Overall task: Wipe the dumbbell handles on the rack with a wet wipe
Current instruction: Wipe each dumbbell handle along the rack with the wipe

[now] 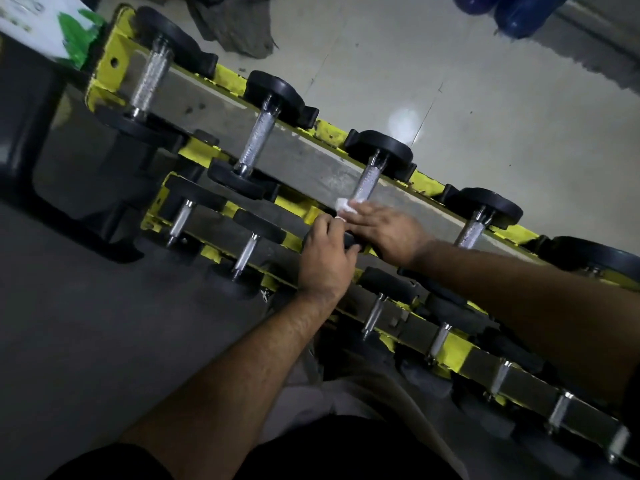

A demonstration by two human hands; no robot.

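Note:
A yellow two-tier rack (228, 81) holds several black dumbbells with knurled steel handles. My right hand (388, 230) holds a white wet wipe (343, 204) against the near end of the third upper dumbbell's handle (367, 183). My left hand (325, 258) grips that dumbbell's near black head (351, 241), fingers curled over it. Other handles lie bare at the upper left (152, 76), the upper middle (256, 142) and the right (469, 233).
A white and green wipes pack (52, 32) sits at the rack's top left end. A grey cloth (235, 26) lies on the floor beyond the rack. Blue objects (512, 12) stand at the top right. The lower tier (446, 341) carries several smaller dumbbells.

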